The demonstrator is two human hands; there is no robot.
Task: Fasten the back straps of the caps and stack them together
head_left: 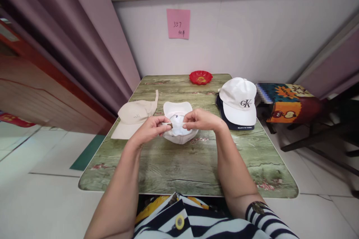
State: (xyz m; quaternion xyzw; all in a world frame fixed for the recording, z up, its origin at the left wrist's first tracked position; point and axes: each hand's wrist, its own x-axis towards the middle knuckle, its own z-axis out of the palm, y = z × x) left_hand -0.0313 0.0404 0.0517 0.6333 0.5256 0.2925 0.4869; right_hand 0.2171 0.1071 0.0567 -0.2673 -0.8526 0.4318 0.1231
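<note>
A white cap (181, 138) lies upside down on the green wood-patterned table (179, 171), its brim pointing away and its inside showing. Above its near part, my left hand (153, 127) and my right hand (200, 119) pinch the two ends of the cap's thin back strap, which stretches between them. Something small and brownish shows at my left fingertips. To the left rests a beige cap (134, 114) with its loose strap sticking up. On the right, a white cap with black letters (238, 99) sits on top of a dark navy cap (244, 126).
Near the table's back edge stands a red scalloped dish (201, 77). A pink note (178, 24) is stuck on the wall. Right of the table is a stool with a colourful cover (291, 101); a purple curtain (92, 37) hangs at the left.
</note>
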